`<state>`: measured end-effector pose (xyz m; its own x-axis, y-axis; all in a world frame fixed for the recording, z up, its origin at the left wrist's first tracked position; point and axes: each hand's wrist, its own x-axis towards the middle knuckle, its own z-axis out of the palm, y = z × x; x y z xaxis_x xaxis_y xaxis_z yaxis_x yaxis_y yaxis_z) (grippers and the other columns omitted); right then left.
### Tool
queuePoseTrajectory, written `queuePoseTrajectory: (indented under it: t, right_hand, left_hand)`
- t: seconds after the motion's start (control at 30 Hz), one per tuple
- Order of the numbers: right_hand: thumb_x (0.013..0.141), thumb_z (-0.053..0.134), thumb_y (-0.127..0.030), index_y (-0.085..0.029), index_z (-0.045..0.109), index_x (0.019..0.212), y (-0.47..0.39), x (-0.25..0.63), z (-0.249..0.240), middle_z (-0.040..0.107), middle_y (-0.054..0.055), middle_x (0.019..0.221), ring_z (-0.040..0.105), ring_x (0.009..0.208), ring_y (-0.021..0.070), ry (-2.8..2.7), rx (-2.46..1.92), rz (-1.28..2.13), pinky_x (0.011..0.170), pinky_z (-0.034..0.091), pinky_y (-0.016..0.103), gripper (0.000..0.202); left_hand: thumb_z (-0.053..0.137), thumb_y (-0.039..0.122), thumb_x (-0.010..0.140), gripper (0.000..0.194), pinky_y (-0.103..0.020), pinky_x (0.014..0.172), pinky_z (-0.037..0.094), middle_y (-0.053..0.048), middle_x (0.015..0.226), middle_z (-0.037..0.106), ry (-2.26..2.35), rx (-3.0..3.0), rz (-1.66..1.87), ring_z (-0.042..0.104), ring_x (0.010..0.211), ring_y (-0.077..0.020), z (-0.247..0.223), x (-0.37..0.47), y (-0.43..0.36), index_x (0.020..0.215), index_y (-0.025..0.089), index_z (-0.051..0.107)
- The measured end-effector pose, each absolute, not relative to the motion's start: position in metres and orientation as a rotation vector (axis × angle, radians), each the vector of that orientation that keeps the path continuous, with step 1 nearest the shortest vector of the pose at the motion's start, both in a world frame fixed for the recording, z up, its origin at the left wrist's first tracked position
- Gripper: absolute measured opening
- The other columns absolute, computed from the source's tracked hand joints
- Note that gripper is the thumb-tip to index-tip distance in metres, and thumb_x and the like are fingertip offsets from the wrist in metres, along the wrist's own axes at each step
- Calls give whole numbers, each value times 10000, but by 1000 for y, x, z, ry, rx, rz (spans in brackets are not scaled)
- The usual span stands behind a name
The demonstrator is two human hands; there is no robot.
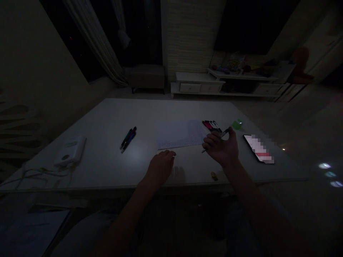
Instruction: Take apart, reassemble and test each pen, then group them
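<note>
A: Nearest edge of the surface first. How many of what?

B: One small yellow-and-dark item, lying just in from the edge, too dim to name. Far left, one white box-like device, with cables beside it, too tangled to count.

A: And hands?

B: Two. Left hand: palm down, loosely curled, just short of the paper. Cannot tell whether closed over anything, or whether resting on the surface.

A: And on the right?

B: Right hand: closed round one pen, gripping it aslant, tip down and leftward, near the paper's right-hand side. Farther right, one lit phone, screen partly blurred out.

A: Further in?

B: One sheet showing, lying flat, marked with small rows along the near and right parts. Left of it, a cluster of loose pens, at least three. By its far right corner, more pens, at least four, overlapping. Next to those, one small green item.

A: Past the surface?

B: One low white cabinet, and above it one large dark panel.
</note>
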<state>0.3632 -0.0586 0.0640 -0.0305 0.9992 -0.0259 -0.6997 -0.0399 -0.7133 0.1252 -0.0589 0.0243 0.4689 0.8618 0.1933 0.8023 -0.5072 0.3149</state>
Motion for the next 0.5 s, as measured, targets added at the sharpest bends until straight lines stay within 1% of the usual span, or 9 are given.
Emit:
queuePoseTrajectory:
  t: [0.2, 0.33, 0.4, 0.47, 0.5]
  right_hand:
    - [769, 443, -587, -223, 434, 655, -56, 355, 69, 395, -33, 526, 351, 481, 123, -377, -331, 1696, 474, 319, 278, 381]
    - [775, 456, -557, -218, 450, 652, -54, 347, 69, 416, -31, 529, 381, 488, 116, -361, -307, 1726, 478, 343, 270, 361]
    - [774, 452, -562, -215, 468, 654, -52, 343, 68, 417, -33, 523, 389, 481, 109, -403, -356, 1717, 470, 348, 260, 368]
    - [764, 469, -575, -211, 489, 655, -48, 340, 67, 418, -37, 512, 389, 457, 100, -461, -421, 1701, 446, 345, 247, 380]
    - [766, 488, -553, -207, 493, 643, -45, 338, 67, 420, -39, 503, 385, 438, 93, -497, -461, 1696, 431, 340, 238, 367]
  left_hand:
    - [423, 179, 876, 259, -305, 838, 427, -67, 1050, 602, 1490, 2552, 324, 557, 968, -178, 17, 116, -59, 1101, 184, 549]
    - [429, 188, 870, 309, -336, 844, 432, -84, 1149, 572, 1524, 2609, 272, 524, 1030, -205, 13, 111, -57, 1166, 173, 514]
    - [442, 206, 866, 345, -360, 858, 429, -92, 1238, 525, 1531, 2653, 251, 483, 1107, -228, 7, 111, -56, 1207, 172, 483]
    - [466, 251, 863, 400, -390, 912, 399, -99, 1337, 442, 1536, 2697, 254, 405, 1206, -252, -1, 113, -54, 1255, 174, 439]
    - [477, 288, 862, 438, -408, 948, 371, -102, 1378, 395, 1538, 2718, 265, 358, 1248, -262, -6, 115, -53, 1281, 177, 412]
